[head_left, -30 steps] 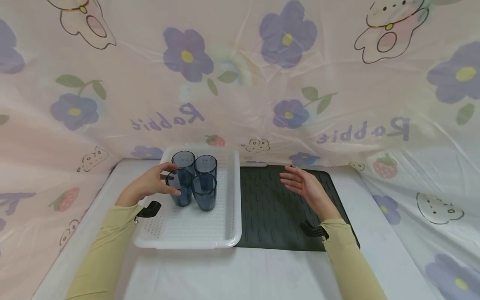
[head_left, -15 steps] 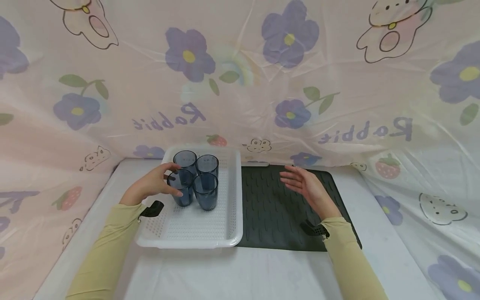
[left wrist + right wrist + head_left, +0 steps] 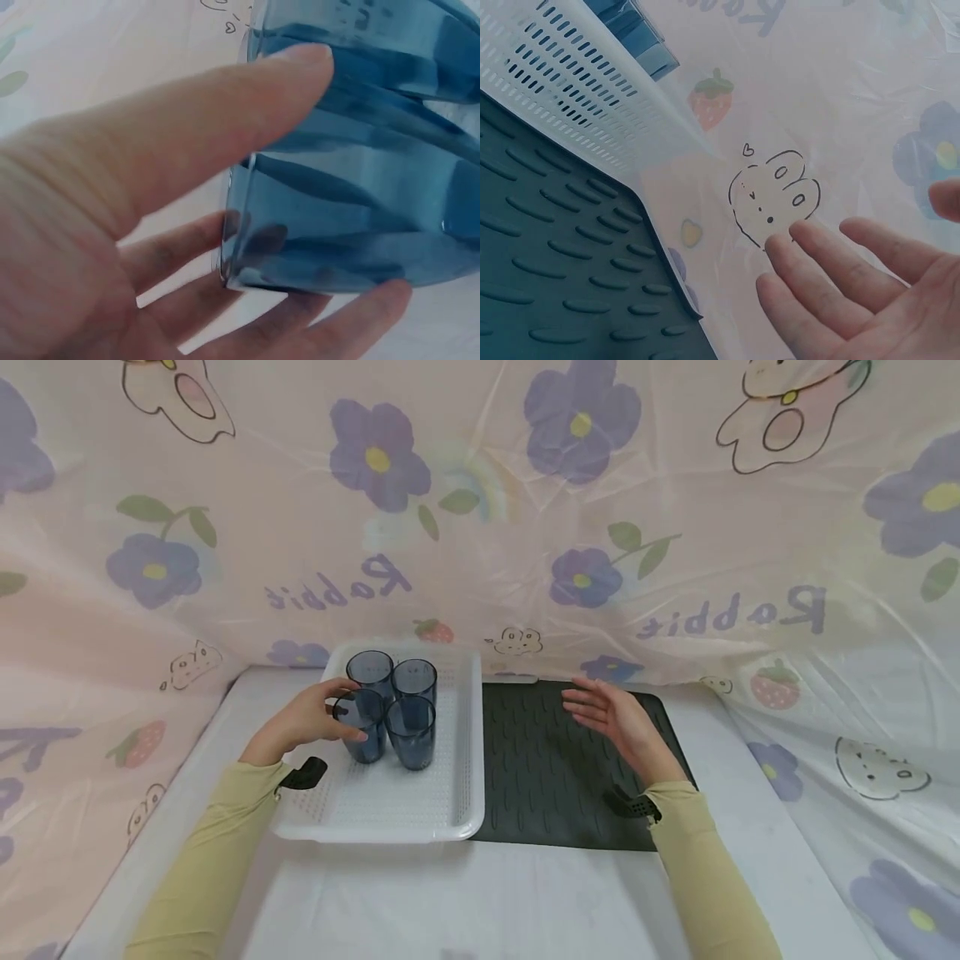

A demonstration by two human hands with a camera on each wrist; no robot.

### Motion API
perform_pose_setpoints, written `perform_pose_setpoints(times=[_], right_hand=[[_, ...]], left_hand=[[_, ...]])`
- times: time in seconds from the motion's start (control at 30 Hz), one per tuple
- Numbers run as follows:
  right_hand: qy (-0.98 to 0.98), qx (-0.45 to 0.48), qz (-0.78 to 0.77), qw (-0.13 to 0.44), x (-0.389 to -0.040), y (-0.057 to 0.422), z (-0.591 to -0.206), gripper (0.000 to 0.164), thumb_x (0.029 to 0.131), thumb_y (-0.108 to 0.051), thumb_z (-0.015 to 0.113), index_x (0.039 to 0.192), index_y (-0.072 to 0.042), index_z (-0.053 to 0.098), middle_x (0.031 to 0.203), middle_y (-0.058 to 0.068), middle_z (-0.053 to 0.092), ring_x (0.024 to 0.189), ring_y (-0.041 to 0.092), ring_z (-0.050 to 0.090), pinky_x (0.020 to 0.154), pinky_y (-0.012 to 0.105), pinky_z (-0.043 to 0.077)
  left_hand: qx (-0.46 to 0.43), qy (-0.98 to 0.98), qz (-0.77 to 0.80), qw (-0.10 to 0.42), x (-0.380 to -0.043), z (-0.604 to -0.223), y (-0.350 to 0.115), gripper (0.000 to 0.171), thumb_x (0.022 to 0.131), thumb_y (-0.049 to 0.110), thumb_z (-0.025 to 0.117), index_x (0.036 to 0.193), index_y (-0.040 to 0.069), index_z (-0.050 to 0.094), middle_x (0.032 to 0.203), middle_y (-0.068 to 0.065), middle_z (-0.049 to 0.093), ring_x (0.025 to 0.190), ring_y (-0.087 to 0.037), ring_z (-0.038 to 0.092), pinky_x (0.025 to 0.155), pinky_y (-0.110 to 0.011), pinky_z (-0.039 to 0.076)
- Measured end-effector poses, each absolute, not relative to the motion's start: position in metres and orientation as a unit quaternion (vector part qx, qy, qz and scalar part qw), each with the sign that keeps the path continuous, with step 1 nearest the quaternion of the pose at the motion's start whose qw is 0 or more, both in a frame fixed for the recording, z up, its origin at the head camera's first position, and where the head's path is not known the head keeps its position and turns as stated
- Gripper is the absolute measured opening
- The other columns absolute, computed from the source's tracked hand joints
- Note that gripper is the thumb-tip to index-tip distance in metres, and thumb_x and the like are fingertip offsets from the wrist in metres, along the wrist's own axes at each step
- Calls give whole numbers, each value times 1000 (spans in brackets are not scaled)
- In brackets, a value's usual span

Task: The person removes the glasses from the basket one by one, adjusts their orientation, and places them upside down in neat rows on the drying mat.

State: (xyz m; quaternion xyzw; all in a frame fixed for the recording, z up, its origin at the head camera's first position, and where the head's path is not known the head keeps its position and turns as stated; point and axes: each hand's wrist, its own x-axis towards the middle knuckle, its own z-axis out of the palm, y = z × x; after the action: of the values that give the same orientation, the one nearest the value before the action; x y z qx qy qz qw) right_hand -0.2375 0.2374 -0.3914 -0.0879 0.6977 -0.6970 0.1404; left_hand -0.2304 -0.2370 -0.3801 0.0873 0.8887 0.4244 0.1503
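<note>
In the head view, four clear blue drinking glasses stand close together, two by two, in a white perforated basket [image 3: 375, 817] on the desk [image 3: 375, 902]. The left hand [image 3: 300, 724] is at the front-left glass [image 3: 371, 720]: its thumb lies on the near side and its other fingers on the far side, so the fingers are open only as wide as this glass and hold it. The long axis of the glass is nearly upright, with the mouth up. The front-right glass [image 3: 412, 739] is just beside it, on the right, and the back-left glass [image 3: 372, 672] just behind; whether their walls touch, I cannot tell. The left hand is clearly the nearer one. The right hand [image 3: 621, 720] is well apart, above the black ridged mat [image 3: 525, 768], which lies on the right of the basket.

In the left wrist view, the thumb lies across the blue wall and the other fingers come from the opposite side, some seen through it. The glasses look sideways here, I judge because of the turned camera. Whether the base is lifted, this view does not show.

In the right wrist view, the right fingers are extended, slightly bent and apart, holding nothing. The mat edge, the basket side and some blue glass appear beyond.
</note>
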Motion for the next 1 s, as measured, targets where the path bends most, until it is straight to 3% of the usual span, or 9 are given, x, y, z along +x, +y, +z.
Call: perform_pose_setpoints(times=[0.1,0.3,0.53,0.87,1.0], right_hand=[[697,-91,-698,139,-237,236,-391,62,102,-49,35,149,-8,33,144,20,41,130,32,43,109,44,34],[694,-96,-700,140,-237,233,-393,60,103,-46,33,149,-8,33,144,21,41,130,32,43,109,45,34],[685,-96,-709,141,-235,228,-401,59,103,-46,33,148,-8,34,144,21,41,131,34,42,109,45,34],[686,-94,-706,148,-234,217,-404,59,103,-47,34,147,-7,36,143,19,44,130,32,43,109,45,34],[690,-95,-702,148,-232,217,-405,59,103,-47,34,147,-8,36,143,19,43,130,32,43,109,44,35]], left_hand=[[80,885,433,150,-231,-380,-237,88,73,20,86,143,4,36,145,-26,32,100,-37,57,73,-37,57],[71,886,431,156,-231,-379,-237,89,71,18,87,142,3,36,146,-27,30,103,-36,58,75,-38,58],[70,888,432,144,-228,-377,-239,87,69,18,88,140,3,40,143,-28,34,91,-33,63,73,-39,59],[55,885,443,133,-220,-377,-244,87,69,17,88,141,5,40,143,-26,35,101,-35,59,73,-37,59],[59,884,446,128,-220,-378,-244,86,69,18,88,140,5,41,142,-25,37,97,-33,61,72,-37,59]])
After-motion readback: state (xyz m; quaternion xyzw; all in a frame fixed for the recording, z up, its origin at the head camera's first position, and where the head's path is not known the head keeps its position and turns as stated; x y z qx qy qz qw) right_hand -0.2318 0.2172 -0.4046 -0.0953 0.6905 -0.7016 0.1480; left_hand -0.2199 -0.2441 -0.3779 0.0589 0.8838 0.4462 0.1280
